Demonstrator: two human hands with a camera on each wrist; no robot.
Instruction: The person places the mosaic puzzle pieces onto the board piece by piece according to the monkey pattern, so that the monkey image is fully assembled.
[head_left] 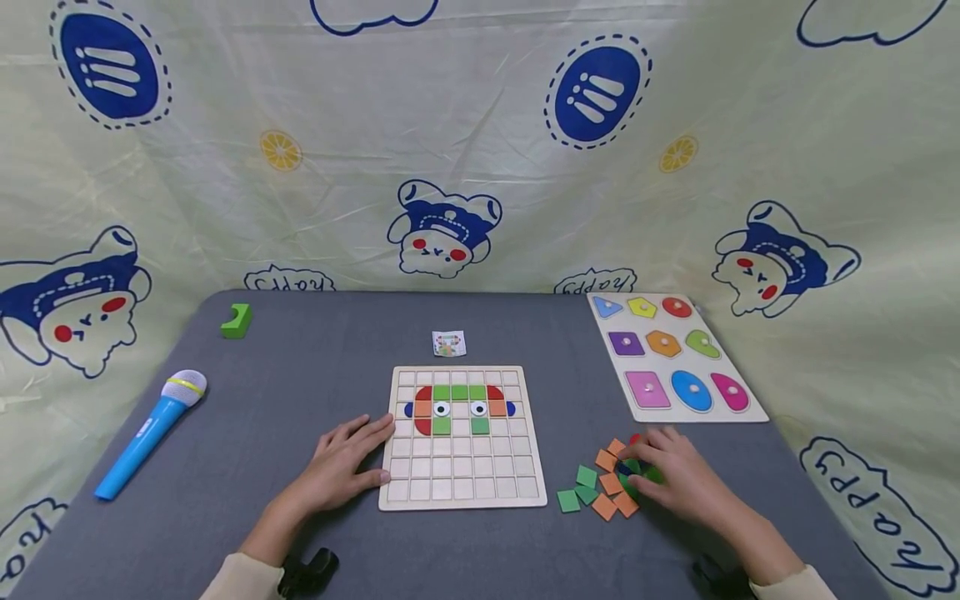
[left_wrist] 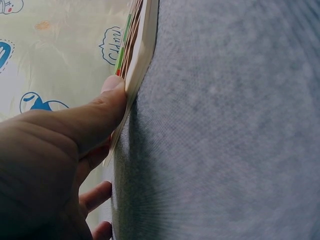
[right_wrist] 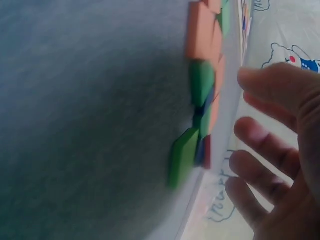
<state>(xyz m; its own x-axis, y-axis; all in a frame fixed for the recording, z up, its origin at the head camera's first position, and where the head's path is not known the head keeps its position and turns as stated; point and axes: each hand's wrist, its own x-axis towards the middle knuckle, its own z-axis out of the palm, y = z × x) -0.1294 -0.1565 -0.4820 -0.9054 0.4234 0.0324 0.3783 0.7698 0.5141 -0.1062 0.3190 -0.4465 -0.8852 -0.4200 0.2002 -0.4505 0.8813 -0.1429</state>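
Note:
A white grid board [head_left: 461, 492] lies mid-table, with red, green, orange and blue tiles and two eye tiles set in its upper rows. My left hand [head_left: 341, 462] touches the board's left edge, fingers extended; in the left wrist view the thumb [left_wrist: 107, 102] lies against that edge. Over the loose pile at the right, my right hand [head_left: 678, 479] hovers with its fingers loosely bent. Below it are orange tiles [head_left: 611, 484], green tiles [head_left: 587, 476] and some blue and red pieces. The right wrist view shows space between the fingertips and a green piece [right_wrist: 182, 157].
A small picture card [head_left: 449, 343] lies beyond the board. At the back right is a shape puzzle board [head_left: 615, 367] with knobbed pieces. A blue microphone [head_left: 153, 437] and a green block [head_left: 236, 322] are on the left side of the grey table [head_left: 337, 333].

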